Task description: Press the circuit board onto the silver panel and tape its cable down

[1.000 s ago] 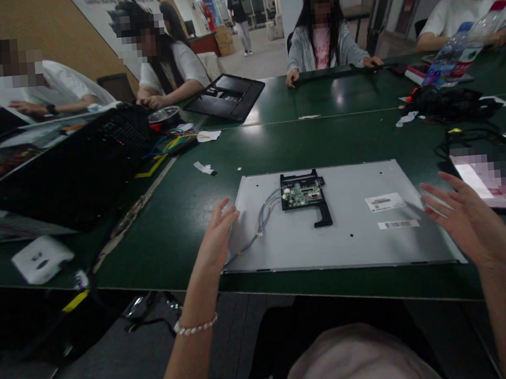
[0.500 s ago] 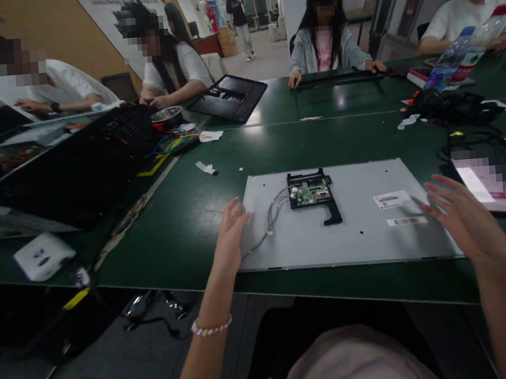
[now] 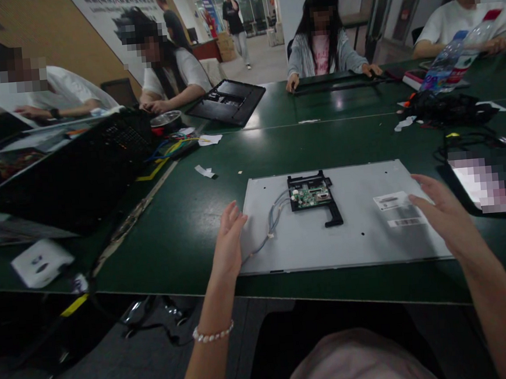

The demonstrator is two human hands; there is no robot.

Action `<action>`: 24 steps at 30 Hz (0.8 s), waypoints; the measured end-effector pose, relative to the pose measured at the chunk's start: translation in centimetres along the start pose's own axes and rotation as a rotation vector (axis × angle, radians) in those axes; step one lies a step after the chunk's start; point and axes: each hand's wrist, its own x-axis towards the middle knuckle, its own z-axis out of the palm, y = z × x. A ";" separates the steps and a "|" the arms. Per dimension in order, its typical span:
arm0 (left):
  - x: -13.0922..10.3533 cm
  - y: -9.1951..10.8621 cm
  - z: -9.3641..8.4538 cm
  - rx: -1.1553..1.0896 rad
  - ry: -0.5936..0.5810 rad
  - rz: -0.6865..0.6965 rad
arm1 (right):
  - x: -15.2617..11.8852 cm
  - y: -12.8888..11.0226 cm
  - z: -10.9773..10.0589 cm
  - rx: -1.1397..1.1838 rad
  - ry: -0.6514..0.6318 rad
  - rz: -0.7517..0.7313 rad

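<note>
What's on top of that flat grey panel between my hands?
On the grey panel sit a black bracket with a green circuit board, grey cables and two white labels. The left hand hides part of its left edge.

Matt grey metal panel [image 3: 310,249] — smooth, glossy green tabletop [image 3: 181,224] — black plastic bracket [image 3: 335,213]
</note>
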 end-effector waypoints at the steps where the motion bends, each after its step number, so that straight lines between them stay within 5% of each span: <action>1: -0.1 0.0 0.1 0.000 -0.003 -0.002 | 0.1 -0.5 0.4 -0.045 -0.066 -0.023; 11: 0.2 0.8 -1.0 -0.087 -0.073 -0.071 | 3.2 -5.8 7.0 -0.060 -0.600 -0.336; 15: 1.3 0.2 -3.0 -0.143 -0.168 -0.057 | 5.0 -5.4 10.2 -0.073 -0.693 -0.422; 19: 2.0 -1.3 -4.4 -0.073 -0.244 0.051 | 6.5 -4.4 12.9 -0.357 -0.831 -0.563; 24: 1.3 -1.5 -4.0 0.003 -0.154 0.071 | 7.3 -3.9 14.1 -0.472 -0.869 -0.635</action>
